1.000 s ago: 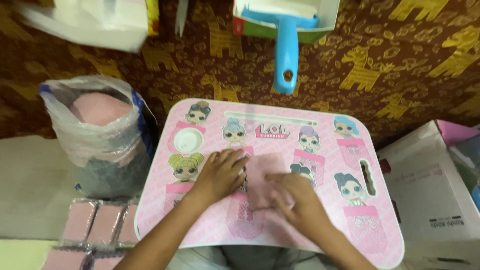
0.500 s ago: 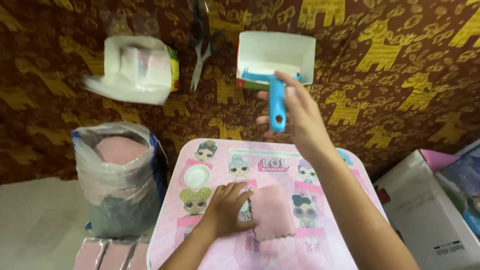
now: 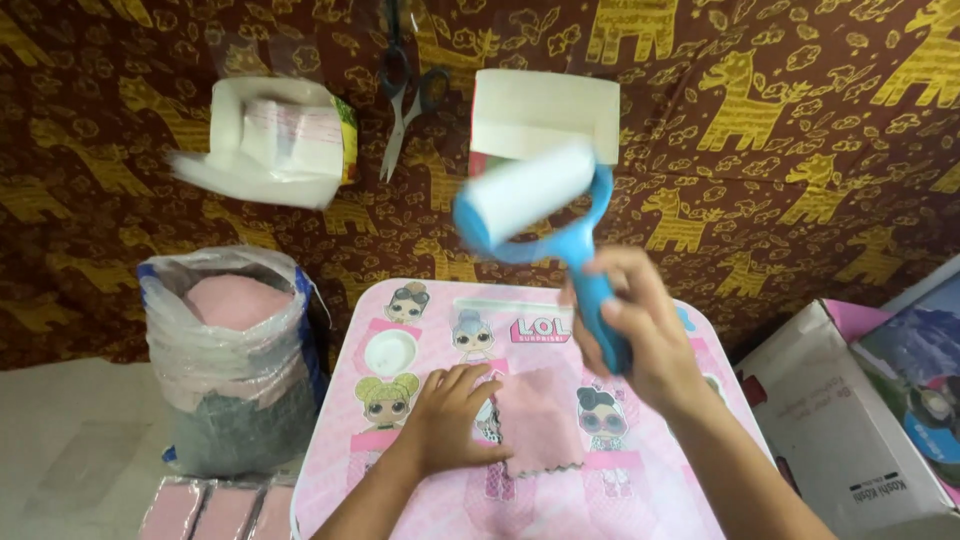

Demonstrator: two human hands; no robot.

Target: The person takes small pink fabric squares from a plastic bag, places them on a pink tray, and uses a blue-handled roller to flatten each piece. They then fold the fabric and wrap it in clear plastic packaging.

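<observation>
1. The blue plastic handle of a lint roller with a white cylindrical head [image 3: 540, 200] is clasped tightly in the right hand [image 3: 635, 335], with the fingers wrapped fully around the grip.
2. The roller is held in the air above the far half of the table, its white head tilted up and to the left of the fist; the head is blurred.
3. A small square of pale pink cloth with pinked edges [image 3: 537, 420] is seen lying flat on the table, below and slightly left of the right hand and well apart from the roller head.
4. The left hand [image 3: 450, 415] is laid flat and spread, with nothing gripped; its fingertips are pressed on the left edge of the pink cloth.
5. Both are borne by a small pink plastic table printed with cartoon dolls [image 3: 400, 350].
6. Left of the table, a clear plastic bag filled with pink and grey pieces [image 3: 230, 360] is seen, and pink packets [image 3: 210, 510] lie in front of it.
7. Beyond, on a brown fabric patterned with yellow giraffes [image 3: 800, 130], a pair of scissors [image 3: 405, 100], an open white box [image 3: 545, 115] and a white wrapped bundle [image 3: 275, 150] are placed.
8. At the right a white cardboard box [image 3: 850, 420] stands.
</observation>
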